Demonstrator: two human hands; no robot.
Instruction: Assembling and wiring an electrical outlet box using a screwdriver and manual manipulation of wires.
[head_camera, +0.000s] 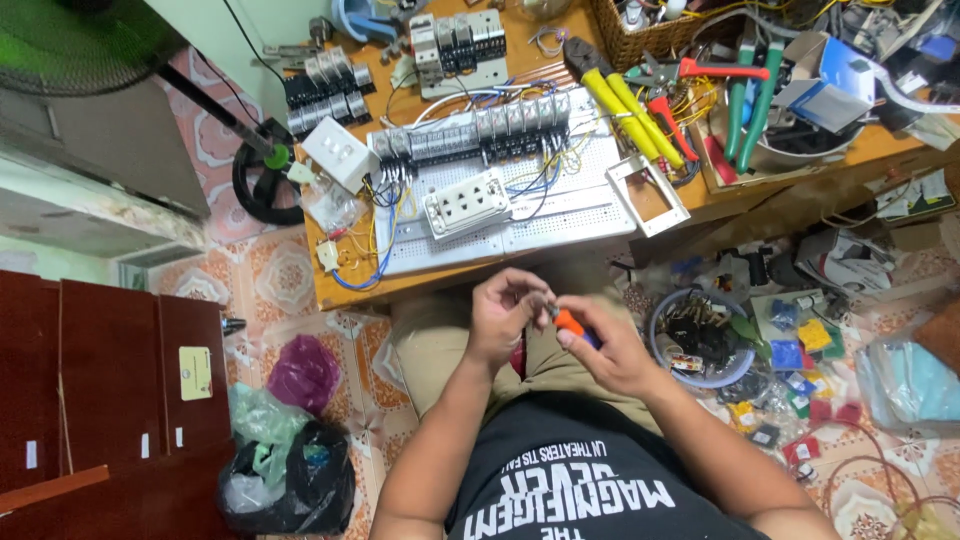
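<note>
Both hands meet over the lap, left hand (505, 315) pinching a small part (unidentifiable), right hand (610, 350) gripping an orange-handled screwdriver (570, 322); the wired board (560, 215) on the bench's near edge looks largely assembled.

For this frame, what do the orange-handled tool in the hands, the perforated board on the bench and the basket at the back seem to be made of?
The orange-handled tool, pinched in the right hand with the left hand at its tip, looks like matte moulded plastic; the tip is too small to tell. The perforated board appears white, smooth, evenly holed, probably plastic or painted metal. The basket looks like woven brown wicker.
</note>
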